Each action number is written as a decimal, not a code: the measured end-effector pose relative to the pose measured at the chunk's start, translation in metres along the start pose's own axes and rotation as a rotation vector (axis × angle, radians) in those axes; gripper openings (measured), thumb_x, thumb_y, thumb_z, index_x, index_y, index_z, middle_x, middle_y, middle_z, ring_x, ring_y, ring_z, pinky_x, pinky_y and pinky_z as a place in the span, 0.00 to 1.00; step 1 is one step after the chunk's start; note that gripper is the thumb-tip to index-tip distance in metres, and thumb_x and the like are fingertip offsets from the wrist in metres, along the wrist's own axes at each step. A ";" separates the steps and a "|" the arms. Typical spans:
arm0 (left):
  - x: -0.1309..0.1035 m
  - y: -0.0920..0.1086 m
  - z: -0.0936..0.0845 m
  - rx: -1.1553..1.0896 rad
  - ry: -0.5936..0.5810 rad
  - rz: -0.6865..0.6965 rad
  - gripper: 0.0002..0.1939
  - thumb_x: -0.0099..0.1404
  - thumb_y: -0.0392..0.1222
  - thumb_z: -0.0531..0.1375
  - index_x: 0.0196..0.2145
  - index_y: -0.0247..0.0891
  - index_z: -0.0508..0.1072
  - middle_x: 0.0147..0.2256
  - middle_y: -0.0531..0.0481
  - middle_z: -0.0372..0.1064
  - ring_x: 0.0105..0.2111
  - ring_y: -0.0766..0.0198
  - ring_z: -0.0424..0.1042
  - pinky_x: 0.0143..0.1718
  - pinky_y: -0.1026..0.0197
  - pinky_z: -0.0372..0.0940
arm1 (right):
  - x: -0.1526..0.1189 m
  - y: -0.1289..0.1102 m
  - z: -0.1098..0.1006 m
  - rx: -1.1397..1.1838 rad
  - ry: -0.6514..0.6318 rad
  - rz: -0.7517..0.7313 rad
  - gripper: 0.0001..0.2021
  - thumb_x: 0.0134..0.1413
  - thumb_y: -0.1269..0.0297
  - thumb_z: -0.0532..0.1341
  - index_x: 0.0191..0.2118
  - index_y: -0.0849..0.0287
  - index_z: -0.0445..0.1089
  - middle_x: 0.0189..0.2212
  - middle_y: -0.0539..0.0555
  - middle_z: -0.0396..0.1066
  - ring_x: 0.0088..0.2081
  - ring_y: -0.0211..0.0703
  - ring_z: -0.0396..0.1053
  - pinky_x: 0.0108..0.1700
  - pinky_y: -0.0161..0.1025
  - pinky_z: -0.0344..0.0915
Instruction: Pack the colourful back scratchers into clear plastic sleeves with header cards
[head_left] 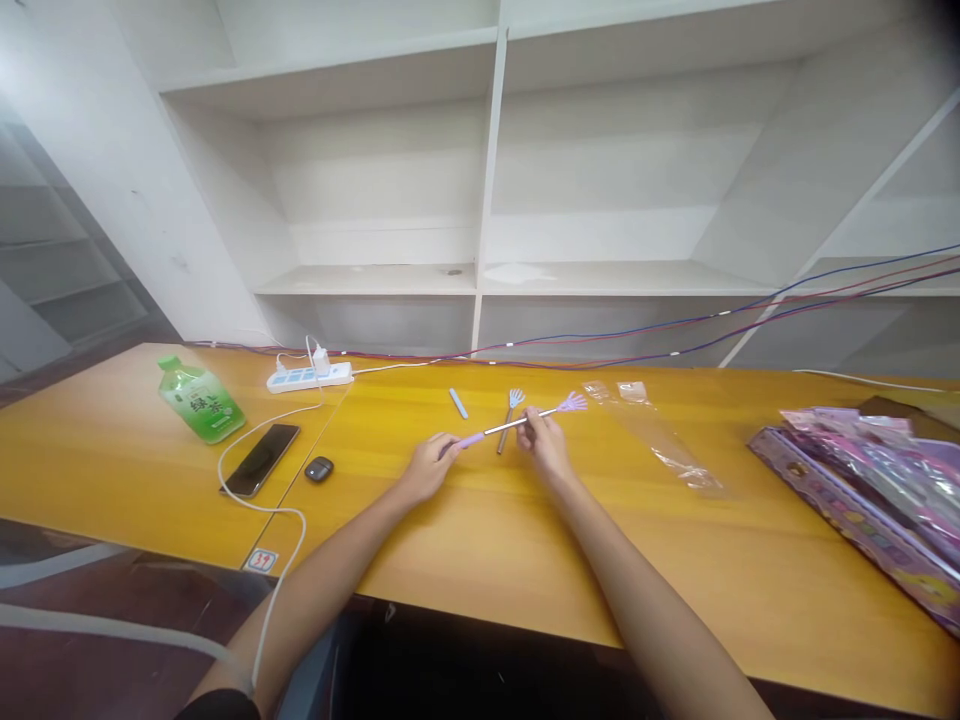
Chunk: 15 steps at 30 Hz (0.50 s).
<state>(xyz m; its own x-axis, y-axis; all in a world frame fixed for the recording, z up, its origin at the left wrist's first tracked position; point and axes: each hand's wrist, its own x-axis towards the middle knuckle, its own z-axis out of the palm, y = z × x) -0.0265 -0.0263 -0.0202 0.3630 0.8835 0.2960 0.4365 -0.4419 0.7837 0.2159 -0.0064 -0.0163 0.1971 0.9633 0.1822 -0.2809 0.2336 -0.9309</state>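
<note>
A purple back scratcher with a metal rod is held across the middle of the view, its hand-shaped head at the right. My left hand is closed on its purple handle. My right hand pinches the rod close to the head. Beneath the rod, a blue-headed scratcher with a dark handle lies on the wooden table. To its left is a short light-blue stick. A clear plastic wrapper lies to the right of my right hand.
At the right sits a purple patterned box of packaged items. On the left are a green bottle, a phone, a small black case, a power strip and a white cable. Red and blue cables run along the back, before white shelves.
</note>
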 end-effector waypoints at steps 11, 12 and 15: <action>0.001 -0.010 0.002 0.041 0.016 0.029 0.16 0.76 0.50 0.53 0.46 0.40 0.78 0.38 0.49 0.71 0.38 0.60 0.69 0.42 0.59 0.61 | 0.000 0.003 -0.002 -0.021 -0.027 -0.003 0.26 0.51 0.36 0.69 0.31 0.56 0.68 0.20 0.46 0.63 0.18 0.32 0.54 0.20 0.34 0.49; 0.001 -0.010 0.002 0.047 0.018 0.030 0.16 0.76 0.50 0.53 0.46 0.40 0.78 0.38 0.49 0.71 0.38 0.60 0.69 0.42 0.59 0.61 | 0.000 0.004 -0.003 -0.020 -0.031 -0.004 0.25 0.52 0.36 0.69 0.32 0.56 0.68 0.21 0.46 0.63 0.18 0.32 0.55 0.20 0.34 0.49; 0.000 -0.011 0.003 0.058 0.025 0.027 0.16 0.76 0.49 0.53 0.46 0.40 0.78 0.38 0.49 0.71 0.38 0.60 0.69 0.42 0.59 0.61 | 0.001 0.006 -0.004 -0.017 -0.034 -0.006 0.25 0.51 0.36 0.69 0.32 0.56 0.69 0.21 0.46 0.64 0.18 0.32 0.55 0.20 0.34 0.49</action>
<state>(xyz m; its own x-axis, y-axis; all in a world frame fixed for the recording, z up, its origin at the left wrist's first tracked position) -0.0287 -0.0215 -0.0303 0.3548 0.8743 0.3313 0.4739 -0.4736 0.7423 0.2180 -0.0049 -0.0225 0.1670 0.9658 0.1982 -0.2642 0.2375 -0.9348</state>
